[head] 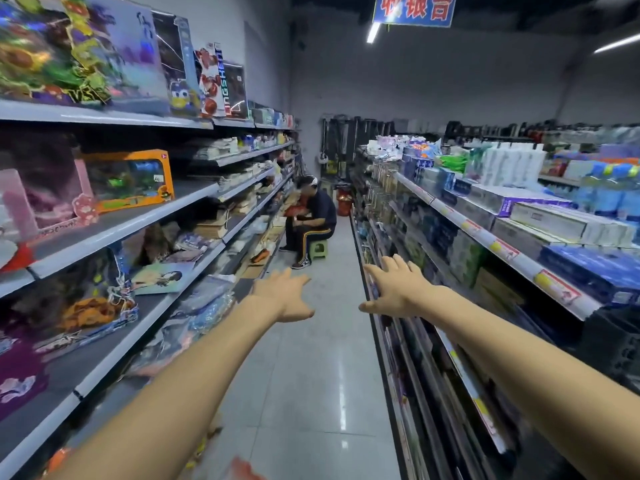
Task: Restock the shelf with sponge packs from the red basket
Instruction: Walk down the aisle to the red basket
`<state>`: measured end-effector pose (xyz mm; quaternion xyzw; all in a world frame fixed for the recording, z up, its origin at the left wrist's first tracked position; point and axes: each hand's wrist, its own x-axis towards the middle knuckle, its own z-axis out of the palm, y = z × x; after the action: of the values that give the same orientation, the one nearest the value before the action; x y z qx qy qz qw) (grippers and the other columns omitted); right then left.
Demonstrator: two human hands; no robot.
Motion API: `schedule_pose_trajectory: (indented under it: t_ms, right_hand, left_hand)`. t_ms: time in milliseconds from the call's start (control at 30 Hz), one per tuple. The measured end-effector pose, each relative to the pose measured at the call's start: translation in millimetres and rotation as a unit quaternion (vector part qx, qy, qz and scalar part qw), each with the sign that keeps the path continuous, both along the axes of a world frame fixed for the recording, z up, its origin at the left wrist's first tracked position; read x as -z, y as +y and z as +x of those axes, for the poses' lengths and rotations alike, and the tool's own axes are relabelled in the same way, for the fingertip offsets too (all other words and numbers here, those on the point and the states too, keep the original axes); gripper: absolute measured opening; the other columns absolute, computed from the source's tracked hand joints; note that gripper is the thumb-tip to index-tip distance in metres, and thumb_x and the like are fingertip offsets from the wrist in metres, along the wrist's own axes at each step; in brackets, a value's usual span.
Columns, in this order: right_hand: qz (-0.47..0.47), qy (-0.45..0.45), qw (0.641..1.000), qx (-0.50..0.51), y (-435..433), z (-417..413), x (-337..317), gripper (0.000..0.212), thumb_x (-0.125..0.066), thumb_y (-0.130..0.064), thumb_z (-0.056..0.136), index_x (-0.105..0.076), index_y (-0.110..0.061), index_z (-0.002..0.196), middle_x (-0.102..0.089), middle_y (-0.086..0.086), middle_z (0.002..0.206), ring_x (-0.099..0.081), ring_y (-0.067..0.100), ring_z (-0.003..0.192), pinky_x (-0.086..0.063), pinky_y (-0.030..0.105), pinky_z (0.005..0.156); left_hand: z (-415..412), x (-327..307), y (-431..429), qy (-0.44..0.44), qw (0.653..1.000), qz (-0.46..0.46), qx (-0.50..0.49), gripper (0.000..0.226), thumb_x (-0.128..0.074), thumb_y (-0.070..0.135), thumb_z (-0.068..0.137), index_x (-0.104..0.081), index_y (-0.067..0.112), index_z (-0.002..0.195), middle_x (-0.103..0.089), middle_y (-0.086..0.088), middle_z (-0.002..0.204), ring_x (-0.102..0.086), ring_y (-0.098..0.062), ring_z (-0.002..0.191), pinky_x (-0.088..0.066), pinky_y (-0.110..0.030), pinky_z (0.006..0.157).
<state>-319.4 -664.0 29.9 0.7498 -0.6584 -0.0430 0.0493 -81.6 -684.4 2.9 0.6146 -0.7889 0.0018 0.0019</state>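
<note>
Far to the left of the left hand, the left shelving carries boxed toys, among them an orange toy box. Nothing there reads as sponge packs through the blur.

The left hand is stretched out ahead over the tiled floor, fingers straight and a little apart, holding nothing. Below and behind it, at the bottom edge of the view, a red shape shows in part. It may be the red basket, but it is too blurred and cut off to tell.

Beyond both hands, down the aisle, a seated person sits on a green stool facing the left shelves. Further on stands a red object, too small to name.

The right hand is also reached forward, fingers spread, palm down, with nothing in it. Its fingertips lie in front of the lower edge of the right shelving; whether they touch it cannot be told. To the right of that hand the shelves hold packaged household goods, already well filled on top.

As a judgement, the restocking looks barely begun or between packs: neither hand carries a pack, no sponge pack can be picked out on any shelf, and the basket is not clearly in reach. What seems left is finding the basket, taking a pack, and setting it on the proper shelf
</note>
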Motion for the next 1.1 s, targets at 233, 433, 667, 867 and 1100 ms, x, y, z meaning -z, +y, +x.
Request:
schedule_pose_trajectory:
  t_ms: [233, 433, 667, 867, 1100]
  right_hand:
    - [0.007, -0.019, 1.0, -0.001, -155, -8, 21, 0.095, -0.055, -0.072, 0.087, -0.019, -0.024, 0.16, -0.022, 0.019, 0.162, -0.012, 0.039, 0.152, -0.017, 0.054, 0.122]
    - [0.056, -0.06, 0.997, 0.014, -316, -25, 39, 0.097, -0.056, -0.075, 0.084, -0.021, -0.025, 0.16, -0.023, 0.019, 0.162, -0.012, 0.04, 0.152, -0.017, 0.053, 0.122]
    - [0.043, -0.113, 0.993, 0.01, -487, -53, 21, 0.094, -0.056, -0.074, 0.086, -0.026, -0.021, 0.158, -0.035, 0.018, 0.157, -0.031, 0.037, 0.146, -0.032, 0.049, 0.116]
    - [0.062, -0.099, 0.993, 0.006, -611, -67, 37, 0.095, -0.054, -0.076, 0.085, -0.024, -0.025, 0.159, -0.035, 0.017, 0.156, -0.033, 0.037, 0.145, -0.033, 0.048, 0.116]
    - [0.072, -0.034, 0.997, 0.023, -786, -76, 62, 0.1, -0.056, -0.075, 0.084, -0.016, -0.027, 0.161, -0.006, 0.017, 0.169, 0.003, 0.04, 0.156, -0.011, 0.055, 0.124]
  left_hand:
    - [0, 32, -149, 0.007, 1.0, 0.014, -0.013, 0.092, -0.058, 0.064, 0.083, -0.015, 0.037, 0.16, -0.024, -0.009, 0.165, -0.023, -0.033, 0.152, -0.037, -0.059, 0.113]
    - [-33, 41, -301, -0.018, 0.998, 0.059, -0.021, 0.102, -0.059, 0.067, 0.082, -0.002, 0.036, 0.161, -0.025, -0.011, 0.164, -0.027, -0.035, 0.15, -0.037, -0.06, 0.112]
    - [-60, 6, -464, -0.057, 0.998, 0.019, 0.0, 0.096, -0.058, 0.067, 0.085, -0.01, 0.036, 0.161, -0.026, -0.012, 0.164, -0.024, -0.036, 0.149, -0.038, -0.053, 0.112]
    - [-70, 10, -596, -0.067, 0.997, 0.04, -0.009, 0.099, -0.056, 0.072, 0.083, -0.006, 0.037, 0.161, -0.025, -0.014, 0.163, -0.024, -0.038, 0.149, -0.037, -0.057, 0.113]
    - [-72, 38, -782, -0.044, 0.995, 0.091, -0.008, 0.101, -0.058, 0.071, 0.086, -0.004, 0.034, 0.163, -0.017, -0.016, 0.167, -0.019, -0.04, 0.152, -0.03, -0.054, 0.118]
